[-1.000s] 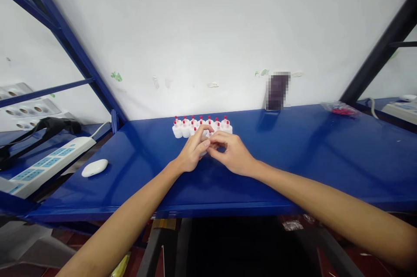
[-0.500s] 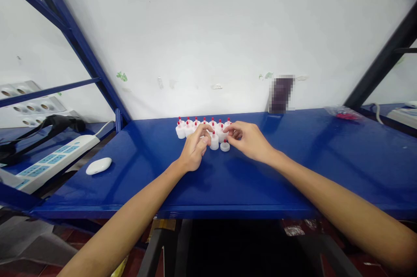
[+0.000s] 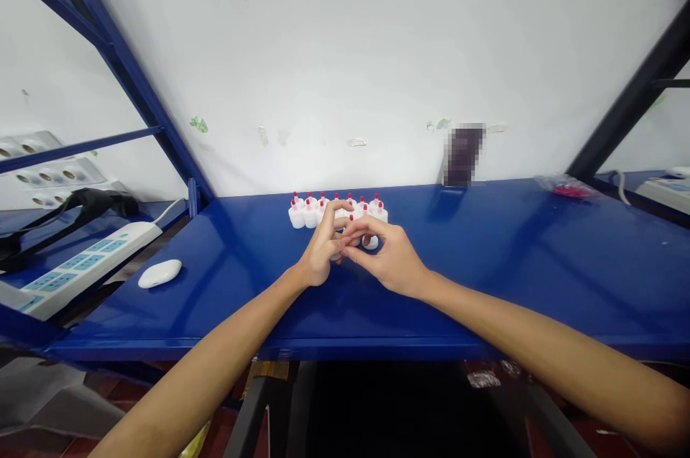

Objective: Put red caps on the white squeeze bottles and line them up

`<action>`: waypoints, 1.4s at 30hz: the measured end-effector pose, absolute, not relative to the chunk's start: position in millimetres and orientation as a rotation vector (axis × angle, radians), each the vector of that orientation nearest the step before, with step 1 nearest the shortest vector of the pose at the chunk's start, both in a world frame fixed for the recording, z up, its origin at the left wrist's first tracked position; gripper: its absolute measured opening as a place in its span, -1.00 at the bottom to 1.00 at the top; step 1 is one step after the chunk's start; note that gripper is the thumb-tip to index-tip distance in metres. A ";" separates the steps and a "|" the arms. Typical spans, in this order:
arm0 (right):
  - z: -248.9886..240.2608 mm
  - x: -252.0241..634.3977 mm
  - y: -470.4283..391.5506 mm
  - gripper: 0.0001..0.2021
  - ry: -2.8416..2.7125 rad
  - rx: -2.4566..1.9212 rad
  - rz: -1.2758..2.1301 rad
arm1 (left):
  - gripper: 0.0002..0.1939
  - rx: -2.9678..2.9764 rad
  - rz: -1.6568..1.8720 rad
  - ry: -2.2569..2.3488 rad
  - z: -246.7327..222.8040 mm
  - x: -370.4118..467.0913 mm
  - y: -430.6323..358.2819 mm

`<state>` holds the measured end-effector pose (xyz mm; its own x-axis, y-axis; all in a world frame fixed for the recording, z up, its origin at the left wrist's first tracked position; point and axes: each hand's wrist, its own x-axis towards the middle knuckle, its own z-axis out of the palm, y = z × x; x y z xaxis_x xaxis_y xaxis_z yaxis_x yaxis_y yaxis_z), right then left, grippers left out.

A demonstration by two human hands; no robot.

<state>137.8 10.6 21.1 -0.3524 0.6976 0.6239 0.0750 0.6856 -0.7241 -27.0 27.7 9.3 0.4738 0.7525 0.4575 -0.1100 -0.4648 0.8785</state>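
Several small squat white bottles with red-tipped nozzles [image 3: 296, 217] stand in rows towards the back of the blue table. My left hand [image 3: 322, 249] is just in front of them, its index finger raised and bent, its thumb and other fingers curled in. My right hand [image 3: 396, 260] comes in from the right with thumb and fingertips pinched, touching the left fingertips. Whatever is between the fingers is too small or hidden. Behind the right fingers, a white bottle or cap piece [image 3: 371, 243] shows only partly, and the hands cover some of the front bottles.
A white rounded case [image 3: 160, 274] lies on the blue table [image 3: 226, 307] at left. Beyond it are a power strip [image 3: 91, 260] and a black strap [image 3: 70, 217]. A blurred dark upright object [image 3: 463, 156] leans on the wall. A clear bag with red pieces [image 3: 568, 188] lies back right.
My right hand has moved left and slightly towards me, from beside the right-hand bottles to my left fingertips. My left hand stays nearly in place, its index finger lifted a little.
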 end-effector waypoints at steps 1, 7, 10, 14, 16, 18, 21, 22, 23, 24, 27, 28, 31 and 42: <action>20.9 138.0 10.3 -0.87 -1.842 -0.608 0.736 | -0.49 1.769 1.129 0.536 9.5 -27.5 27.7; 18.1 137.3 10.1 -0.90 -1.869 -0.600 0.631 | -0.49 1.743 1.100 0.512 9.3 -26.2 28.0; 17.0 137.1 10.7 -0.90 -1.917 -0.593 0.553 | -0.49 1.729 1.078 0.519 11.2 -25.1 27.2; 16.8 140.0 12.3 -0.86 -1.953 -0.559 0.398 | -0.46 1.708 1.080 0.562 13.4 -28.4 28.0; 17.0 142.9 13.2 -0.85 -1.933 -0.556 0.335 | -0.48 1.708 1.134 0.595 13.7 -31.2 29.2; 16.9 145.8 13.7 -0.85 -1.928 -0.579 0.321 | -0.54 1.705 1.234 0.622 14.5 -32.8 29.9; 15.1 148.2 13.6 -0.86 -1.969 -0.617 0.364 | -0.64 1.655 1.430 0.628 17.6 -31.4 29.6; 14.2 148.2 13.1 -0.86 -1.986 -0.624 0.383 | -0.66 1.634 1.484 0.630 18.6 -30.3 29.3; 13.1 147.8 12.5 -0.87 -2.003 -0.626 0.400 | -0.68 1.619 1.527 0.638 19.2 -29.1 29.1; 12.1 147.1 11.8 -0.87 -2.021 -0.624 0.415 | -0.70 1.609 1.562 0.647 19.4 -28.2 29.1; 9.0 144.1 9.8 -0.84 -2.079 -0.623 0.449 | -0.77 1.631 1.619 0.682 15.9 -27.7 30.1; 8.0 143.1 9.8 -0.82 -2.094 -0.620 0.462 | -0.79 1.659 1.610 0.698 13.8 -28.1 30.7; 5.6 140.9 12.0 -0.75 -2.097 -0.589 0.494 | -0.84 1.773 1.476 0.690 7.7 -29.2 31.9; 13.5 147.7 19.5 -0.91 -1.968 -0.526 0.382 | -0.66 2.035 1.220 0.591 12.0 -22.7 24.3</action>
